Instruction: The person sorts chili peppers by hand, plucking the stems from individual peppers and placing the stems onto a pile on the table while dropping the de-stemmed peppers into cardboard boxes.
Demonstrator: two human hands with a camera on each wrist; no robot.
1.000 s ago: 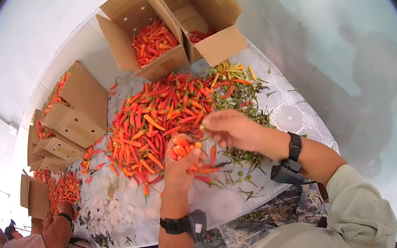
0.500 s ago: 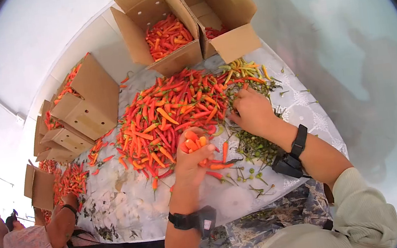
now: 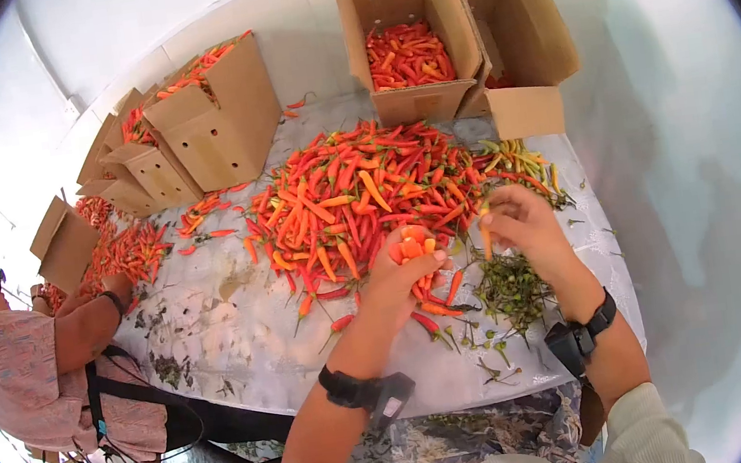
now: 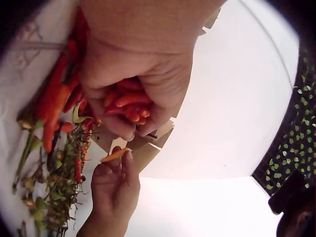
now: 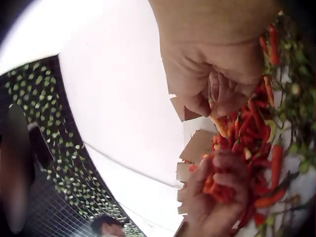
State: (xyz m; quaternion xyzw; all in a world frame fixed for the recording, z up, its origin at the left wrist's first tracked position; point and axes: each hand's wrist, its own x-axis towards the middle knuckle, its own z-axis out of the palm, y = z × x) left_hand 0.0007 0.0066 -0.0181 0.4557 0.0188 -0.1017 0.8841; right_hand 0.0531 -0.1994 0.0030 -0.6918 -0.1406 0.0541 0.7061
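Note:
My left hand (image 3: 392,282) curls round a bunch of red and orange chili peppers (image 4: 129,104), their ends showing at the top of the fist. To its right, my right hand (image 3: 529,229) pinches a single orange chili pepper (image 3: 486,234) between thumb and fingers; the right wrist view also shows this orange pepper (image 5: 217,123) hanging from the fingertips. Behind both hands lies a large heap of red and orange chili peppers (image 3: 339,198). Below the right hand is a pile of green stems (image 3: 512,293), and a few loose peppers lie beside the left hand.
At the back stand two open cardboard boxes (image 3: 421,103), one well filled with peppers. More boxes (image 3: 220,139) line the left side. Yellow-green peppers (image 3: 514,156) lie right of the heap. At the left another person (image 3: 17,367) reaches into a second pepper pile (image 3: 128,252).
My right hand went from beside the left hand to the heap's right edge, then came back with an orange pepper. The left hand keeps its bunch. The head view has swung left.

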